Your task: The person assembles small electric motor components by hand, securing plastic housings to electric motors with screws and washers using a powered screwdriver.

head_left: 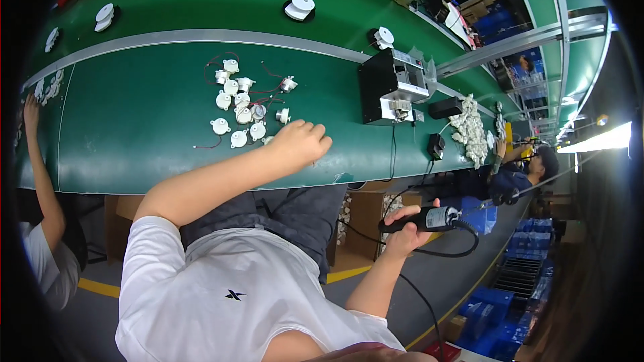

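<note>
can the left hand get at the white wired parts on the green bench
Probably yes: the left hand is beside the white parts and nothing visible blocks the way, though whether it holds anything is hidden.

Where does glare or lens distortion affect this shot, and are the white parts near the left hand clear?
Head view: the light at right is blown out; in the same view, the green bench has bowed edges and a pale sheen along its front; also head view: the white parts look fairly clear.
</note>
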Available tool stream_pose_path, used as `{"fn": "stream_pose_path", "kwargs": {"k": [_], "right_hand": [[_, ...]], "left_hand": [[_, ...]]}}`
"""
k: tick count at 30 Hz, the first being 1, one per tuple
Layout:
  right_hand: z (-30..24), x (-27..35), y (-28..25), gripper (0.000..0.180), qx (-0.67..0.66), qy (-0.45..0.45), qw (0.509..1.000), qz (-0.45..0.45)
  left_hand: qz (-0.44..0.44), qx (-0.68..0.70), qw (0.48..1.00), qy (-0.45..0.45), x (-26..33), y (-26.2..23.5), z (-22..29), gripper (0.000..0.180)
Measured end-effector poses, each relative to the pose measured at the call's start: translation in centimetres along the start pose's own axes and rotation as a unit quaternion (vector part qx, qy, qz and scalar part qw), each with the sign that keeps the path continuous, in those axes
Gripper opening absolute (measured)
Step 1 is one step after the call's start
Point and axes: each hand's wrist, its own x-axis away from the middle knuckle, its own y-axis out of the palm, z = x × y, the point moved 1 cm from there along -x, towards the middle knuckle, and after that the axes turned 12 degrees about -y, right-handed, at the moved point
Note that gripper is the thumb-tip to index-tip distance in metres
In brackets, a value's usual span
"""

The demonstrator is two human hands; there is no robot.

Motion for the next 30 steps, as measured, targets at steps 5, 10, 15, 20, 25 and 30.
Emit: {"fn": "stream_pose_path", "kwargs": {"k": [5, 10, 15, 20, 25, 30], "right_hand": [[0.7, -4.6, 2.3, 0.076, 0.038, -0.045, 0.997, -0.056], [2.2, -10.1, 4.7, 0.054, 0.096, -0.061, 0.992, -0.045], [4.3, -11.7, 5.0, 0.039, -0.001, 0.009, 1.0, 0.029], [6.4, -10.1, 4.7, 0.035, 0.023, 0.039, 0.998, 0.035], [5.2, -9.7, 4.6, 0.039, 0.002, 0.121, 0.991, 0.054], [5.4, -9.8, 2.3, 0.039, 0.043, 0.133, 0.99, 0.036]], "left_hand": [[-0.068, 0.145, 0.987, -0.022, -0.4, 2.3, 0.7, 0.038], [-0.053, 0.27, 0.958, -0.077, 0.0, 3.4, 0.1, 0.037], [-0.106, 0.338, 0.919, -0.173, -0.5, 0.3, -0.6, 0.067], [-0.123, 0.213, 0.967, -0.072, -0.3, -3.6, -2.5, 0.104], [-0.102, 0.422, 0.899, 0.059, -0.1, -7.6, -1.4, 0.122], [-0.139, 0.452, 0.872, 0.129, 5.8, -5.3, 4.6, 0.104]]}}
